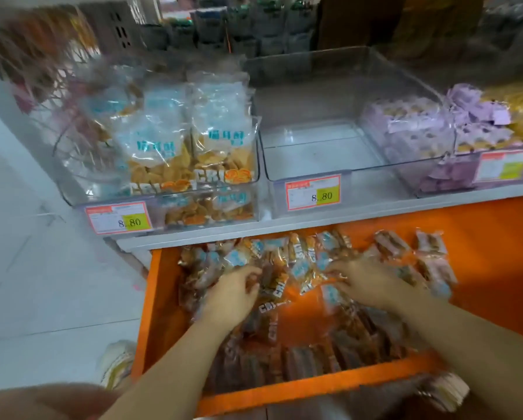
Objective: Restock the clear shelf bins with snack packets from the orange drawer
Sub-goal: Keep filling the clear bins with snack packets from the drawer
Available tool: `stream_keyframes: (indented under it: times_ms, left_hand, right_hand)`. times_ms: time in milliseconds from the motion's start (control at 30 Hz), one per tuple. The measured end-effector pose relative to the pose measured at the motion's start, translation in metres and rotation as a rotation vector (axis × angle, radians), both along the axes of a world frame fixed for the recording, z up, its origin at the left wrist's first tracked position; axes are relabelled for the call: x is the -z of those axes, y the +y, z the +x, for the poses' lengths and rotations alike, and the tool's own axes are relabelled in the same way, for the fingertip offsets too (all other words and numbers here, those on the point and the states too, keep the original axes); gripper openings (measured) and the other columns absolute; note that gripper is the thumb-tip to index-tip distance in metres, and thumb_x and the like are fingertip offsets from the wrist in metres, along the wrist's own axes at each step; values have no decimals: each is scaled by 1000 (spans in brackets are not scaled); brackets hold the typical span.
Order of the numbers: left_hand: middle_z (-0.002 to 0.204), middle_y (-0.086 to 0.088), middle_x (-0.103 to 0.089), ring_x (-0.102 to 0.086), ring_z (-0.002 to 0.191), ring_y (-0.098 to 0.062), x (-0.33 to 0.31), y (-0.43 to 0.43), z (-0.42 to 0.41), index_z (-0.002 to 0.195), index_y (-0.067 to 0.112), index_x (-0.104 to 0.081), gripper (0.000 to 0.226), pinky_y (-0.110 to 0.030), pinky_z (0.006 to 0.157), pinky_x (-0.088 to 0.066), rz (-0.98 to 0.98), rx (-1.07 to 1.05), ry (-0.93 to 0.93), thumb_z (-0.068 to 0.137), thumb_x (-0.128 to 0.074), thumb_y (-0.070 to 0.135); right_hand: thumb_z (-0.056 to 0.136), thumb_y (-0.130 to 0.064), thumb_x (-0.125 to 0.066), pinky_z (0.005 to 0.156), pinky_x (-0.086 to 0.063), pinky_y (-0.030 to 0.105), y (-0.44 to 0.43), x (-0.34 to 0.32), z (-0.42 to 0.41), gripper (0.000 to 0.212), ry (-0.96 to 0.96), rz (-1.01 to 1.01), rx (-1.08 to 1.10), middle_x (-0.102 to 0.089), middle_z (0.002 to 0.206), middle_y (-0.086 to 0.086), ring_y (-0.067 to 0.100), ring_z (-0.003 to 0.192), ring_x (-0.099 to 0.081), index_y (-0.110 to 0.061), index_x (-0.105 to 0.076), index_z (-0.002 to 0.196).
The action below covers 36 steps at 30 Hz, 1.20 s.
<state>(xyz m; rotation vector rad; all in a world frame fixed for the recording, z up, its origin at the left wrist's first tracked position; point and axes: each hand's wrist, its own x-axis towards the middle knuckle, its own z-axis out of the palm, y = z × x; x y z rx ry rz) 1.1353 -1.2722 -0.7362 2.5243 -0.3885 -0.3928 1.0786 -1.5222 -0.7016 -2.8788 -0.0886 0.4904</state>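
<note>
The orange drawer stands pulled out below the shelf, filled with several clear snack packets that carry blue labels. My left hand lies in the pile on the left, fingers curled into the packets. My right hand reaches in from the right, its fingers curled among the packets near the middle. Motion blur hides whether either hand actually holds a packet. On the shelf above, the left clear bin is heaped with the same packets. The middle clear bin holds nothing.
A third clear bin at the right holds purple packets, with yellow packets behind it. Price tags reading 8.80 sit on the bin fronts. White floor tiles lie to the left, and a light shoe shows beside the drawer's front corner.
</note>
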Motion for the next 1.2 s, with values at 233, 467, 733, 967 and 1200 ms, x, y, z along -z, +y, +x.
stream_keyframes:
  times_ms: [233,467,733,967,1200]
  left_hand:
    - [129,-8,-60,-57,115,-27,64,-23,46,142,26,-41,52,-30,96,-45,115,8,205,93,-57,24]
    - [158,-7,-14,-25,141,-32,128,-43,37,149,42,-16,74,-41,113,-31,246,176,369,89,-59,47]
    - [144,-3,-23,-52,121,-22,134,-43,20,134,31,-49,55,-35,106,-42,101,221,449,84,-71,30]
    - [145,-1,-10,-46,124,-26,139,-43,9,135,24,-37,69,-38,103,-45,177,156,445,79,-76,33]
    - [155,-3,11,-11,144,-35,133,-44,6,149,38,-9,109,-49,114,-28,333,322,511,68,-80,49]
  right_hand:
    - [94,-34,-55,101,-37,28,-26,80,49,60,231,38,113,-42,146,9,25,130,-45,-17,-30,146]
    - [87,-58,-52,113,-20,58,-38,130,64,90,353,-208,203,21,157,11,38,144,10,-36,8,150]
    - [85,-64,-46,96,-45,40,-30,133,70,70,317,-63,199,-49,141,4,32,128,-45,-37,-26,146]
    - [77,-52,-69,96,-49,40,-19,130,60,92,366,259,434,-39,146,14,34,123,-49,-21,-21,149]
    - [80,-40,-72,88,-51,36,15,137,49,88,393,371,420,-48,138,13,30,115,-55,-21,-18,146]
